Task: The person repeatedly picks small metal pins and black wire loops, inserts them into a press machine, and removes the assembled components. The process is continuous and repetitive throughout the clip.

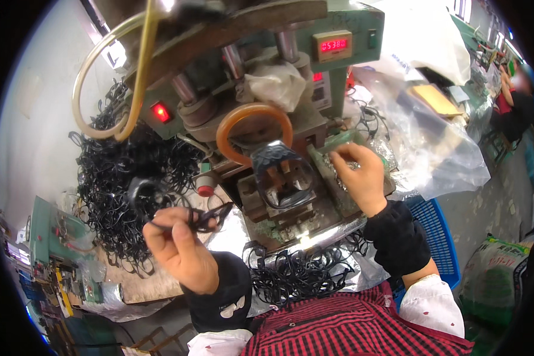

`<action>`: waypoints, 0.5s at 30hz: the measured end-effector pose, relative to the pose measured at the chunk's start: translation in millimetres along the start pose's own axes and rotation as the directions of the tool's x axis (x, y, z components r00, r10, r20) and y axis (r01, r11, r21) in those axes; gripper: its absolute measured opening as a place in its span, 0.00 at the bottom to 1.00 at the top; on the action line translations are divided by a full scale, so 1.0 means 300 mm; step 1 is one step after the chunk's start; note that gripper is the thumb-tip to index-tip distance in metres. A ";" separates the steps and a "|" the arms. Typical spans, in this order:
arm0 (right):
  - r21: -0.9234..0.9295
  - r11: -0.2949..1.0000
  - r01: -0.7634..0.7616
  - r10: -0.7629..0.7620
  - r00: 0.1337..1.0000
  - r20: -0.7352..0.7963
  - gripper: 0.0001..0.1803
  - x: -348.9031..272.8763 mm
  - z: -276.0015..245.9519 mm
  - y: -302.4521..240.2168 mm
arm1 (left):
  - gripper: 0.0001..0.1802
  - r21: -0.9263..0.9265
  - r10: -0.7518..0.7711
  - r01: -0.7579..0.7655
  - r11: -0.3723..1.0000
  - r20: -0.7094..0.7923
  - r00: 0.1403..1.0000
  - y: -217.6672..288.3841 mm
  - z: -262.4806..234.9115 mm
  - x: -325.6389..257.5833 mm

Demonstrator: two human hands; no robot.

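My left hand [181, 249] is closed around a black looped strap [218, 217], whose far part is smeared by motion. It is held to the left of the press [261, 207]. Another black loop [273, 155] stands tilted on the metal fixture in the middle of the press, touched by neither hand. My right hand [363, 178] is over a shallow metal tray [388, 185] at the right of the fixture, thumb and fingertips pinched together. Small shiny pieces show in the tray; what the fingers hold, if anything, is too small to make out.
A large heap of black straps [110, 172] covers the left side; a smaller pile [302, 270] lies before me. An orange ring [225, 133] and a red button [205, 188] are at the press. A blue basket [442, 237] and plastic sheeting [439, 154] are at right. Another person is far right.
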State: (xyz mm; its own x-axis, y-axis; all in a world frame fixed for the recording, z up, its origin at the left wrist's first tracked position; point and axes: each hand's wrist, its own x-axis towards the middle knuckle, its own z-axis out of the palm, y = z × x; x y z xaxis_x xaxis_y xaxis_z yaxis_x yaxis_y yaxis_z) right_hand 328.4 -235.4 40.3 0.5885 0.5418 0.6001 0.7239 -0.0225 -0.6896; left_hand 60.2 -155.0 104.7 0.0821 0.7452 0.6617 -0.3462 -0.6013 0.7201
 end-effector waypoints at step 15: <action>0.425 0.898 -0.110 0.081 0.993 0.087 0.06 -0.043 0.001 -0.195 | 0.06 0.000 0.115 -0.118 0.993 0.216 0.970 0.078 0.028 0.055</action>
State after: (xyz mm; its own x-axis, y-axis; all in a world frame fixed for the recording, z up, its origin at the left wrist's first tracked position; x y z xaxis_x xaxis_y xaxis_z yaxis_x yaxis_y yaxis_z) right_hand 278.6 -240.9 72.8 0.6116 0.6090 0.5051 0.4323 0.2776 -0.8580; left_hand 61.3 -159.3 134.2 0.2410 0.5911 0.7697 -0.3538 -0.6850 0.6368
